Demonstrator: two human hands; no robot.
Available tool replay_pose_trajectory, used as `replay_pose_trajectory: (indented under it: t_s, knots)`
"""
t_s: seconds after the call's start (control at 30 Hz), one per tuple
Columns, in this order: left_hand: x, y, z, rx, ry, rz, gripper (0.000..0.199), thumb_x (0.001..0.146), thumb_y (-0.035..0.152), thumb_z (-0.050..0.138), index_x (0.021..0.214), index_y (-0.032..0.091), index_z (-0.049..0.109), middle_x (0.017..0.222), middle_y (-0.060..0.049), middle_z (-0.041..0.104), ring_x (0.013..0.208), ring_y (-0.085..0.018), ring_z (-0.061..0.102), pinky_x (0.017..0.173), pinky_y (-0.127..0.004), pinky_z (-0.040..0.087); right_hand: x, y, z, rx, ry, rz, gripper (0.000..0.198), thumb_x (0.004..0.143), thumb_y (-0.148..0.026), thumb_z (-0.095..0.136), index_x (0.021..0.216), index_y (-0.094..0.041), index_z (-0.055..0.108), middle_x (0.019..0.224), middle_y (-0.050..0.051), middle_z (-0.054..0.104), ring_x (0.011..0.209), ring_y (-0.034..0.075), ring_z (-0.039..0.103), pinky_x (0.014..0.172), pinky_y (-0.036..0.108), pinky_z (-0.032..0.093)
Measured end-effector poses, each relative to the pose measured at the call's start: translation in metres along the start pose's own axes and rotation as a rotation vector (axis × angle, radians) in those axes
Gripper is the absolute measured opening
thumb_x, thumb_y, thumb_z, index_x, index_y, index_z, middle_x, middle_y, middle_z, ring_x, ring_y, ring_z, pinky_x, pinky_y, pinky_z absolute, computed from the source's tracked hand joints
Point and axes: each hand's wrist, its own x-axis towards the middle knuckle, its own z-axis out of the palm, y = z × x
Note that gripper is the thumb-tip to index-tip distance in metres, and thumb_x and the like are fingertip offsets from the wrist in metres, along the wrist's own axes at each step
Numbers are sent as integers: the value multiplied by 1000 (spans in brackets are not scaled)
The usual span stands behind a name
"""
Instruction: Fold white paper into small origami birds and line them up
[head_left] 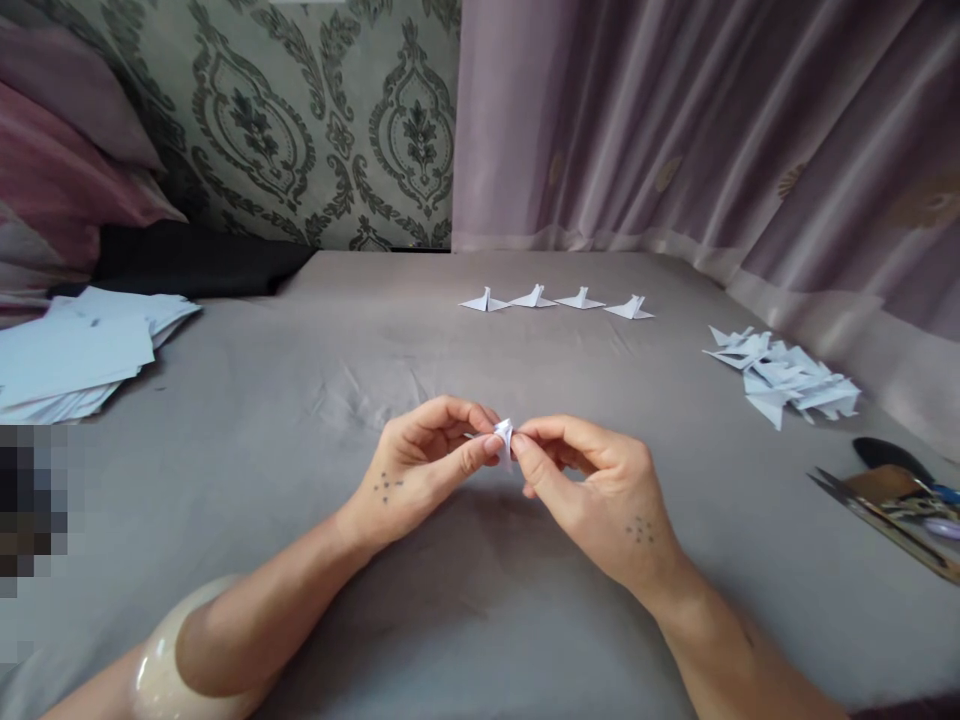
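A small folded white paper piece (505, 436) is held up between both hands, above the grey cloth. My left hand (431, 455) pinches its left side between thumb and fingers. From the other side, my right hand (589, 480) grips it with thumb and forefinger. The fingertips cover parts of the paper, so its full shape is hidden. Farther back stands a row of several folded white paper figures (537, 297) with flat pointed wings and a raised middle.
A loose pile of folded white papers (795, 378) lies at the right. Nearer are tweezers or scissors-like metal blades (862, 510) among other small items. White paper sheets (67, 350) are stacked at the left, by a black cloth (202, 260). Curtains (600, 120) hang behind.
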Motion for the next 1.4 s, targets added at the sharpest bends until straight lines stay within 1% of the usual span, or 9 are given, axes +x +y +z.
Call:
replay_pose_trajectory:
  t_s: [0.13,0.27,0.37,0.5,0.63,0.8,1.03,1.23,1.4]
  knots:
    - [-1,0,1,14,-3,-4,5,81,12,69,83,13,65,85,-3,69,78,-12,64,75,-24,54,0,1,0,-26,58,5,6,81,-22,66,83,-20,61,65,-4,64,52,9,59,50,20,49]
    - [-1,0,1,30,8,-16,5,80,12,69,82,14,66,83,-3,70,76,-12,64,74,-24,55,0,3,0,-133,90,-164,12,83,-15,62,93,-20,65,77,-2,64,59,8,58,57,20,48]
    - [0,-1,1,47,15,-9,5,79,11,70,81,14,67,82,-2,70,76,-12,65,74,-23,55,1,4,1,-159,57,-219,11,85,-12,58,89,-19,66,82,0,63,62,8,56,59,22,48]
    - [0,-1,1,49,17,-21,6,78,12,71,81,16,68,82,-2,70,78,-13,66,75,-24,56,0,4,3,-143,62,-176,10,85,-11,57,82,-19,63,77,-1,59,60,8,54,56,23,46]
    - [-1,1,4,65,67,-79,6,77,14,73,81,17,69,81,-1,70,73,-11,65,71,-20,55,-2,4,6,-96,90,-140,11,83,-8,56,82,-19,59,79,-2,57,61,8,54,57,23,47]
    - [0,2,7,75,101,-135,7,75,18,75,77,16,68,76,0,70,68,-11,64,68,-21,55,-2,5,7,-83,118,-187,15,82,-6,55,83,-20,58,83,-2,57,62,7,54,58,21,46]
    - [0,4,6,85,89,-151,11,74,21,76,77,15,68,76,-1,69,69,-12,64,69,-24,56,0,4,2,-31,-12,-38,9,85,-13,55,84,-20,59,84,-1,60,62,8,58,55,21,47]
    - [-1,1,4,76,66,-165,13,76,24,75,80,15,67,79,-3,70,71,-13,65,69,-25,56,0,5,-1,-88,-7,-128,9,85,-14,56,86,-20,62,84,1,63,62,9,57,55,23,47]
    - [-1,-2,4,52,65,-144,13,76,24,75,80,15,67,80,-3,69,75,-14,65,71,-26,56,-1,6,1,-120,32,-132,8,85,-15,56,83,-20,63,82,1,63,64,10,58,56,24,48]
